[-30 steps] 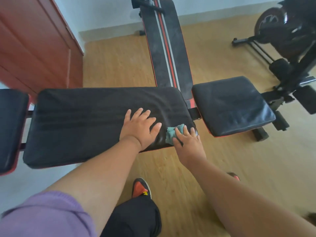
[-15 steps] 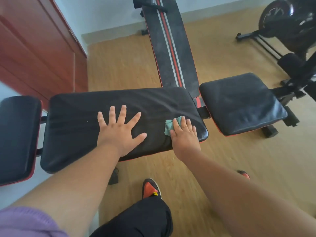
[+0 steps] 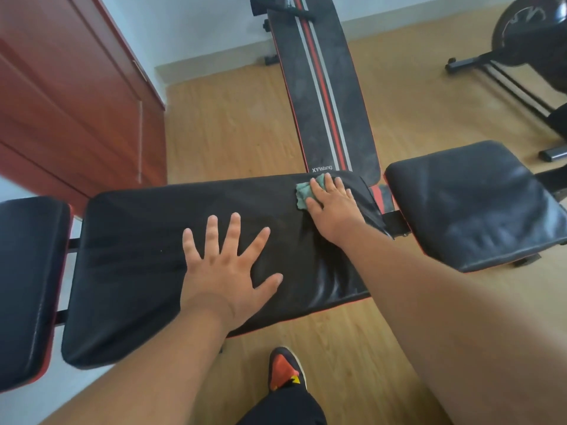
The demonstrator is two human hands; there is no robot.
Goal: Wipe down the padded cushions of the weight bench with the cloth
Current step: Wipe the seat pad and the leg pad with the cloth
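The weight bench's long black middle cushion (image 3: 132, 265) lies across the view. My left hand (image 3: 227, 265) rests flat on its middle with the fingers spread wide. A small green cloth (image 3: 305, 193) sits at the cushion's far right corner, and my right hand (image 3: 333, 207) presses it down with straight fingers. Most of the cloth is hidden under that hand. A smaller black seat cushion (image 3: 472, 204) lies to the right, and another black cushion (image 3: 27, 280) at the left edge.
A second black bench pad with red and grey stripes (image 3: 322, 87) runs away behind the bench. A red-brown cabinet (image 3: 67, 96) stands at the left. Exercise-bike frames (image 3: 521, 56) fill the upper right. My orange shoe (image 3: 283, 368) is on the wood floor below.
My right hand has slid the cloth from the cushion's near right edge to its far right corner. My left hand has shifted left toward the cushion's middle and spread its fingers.
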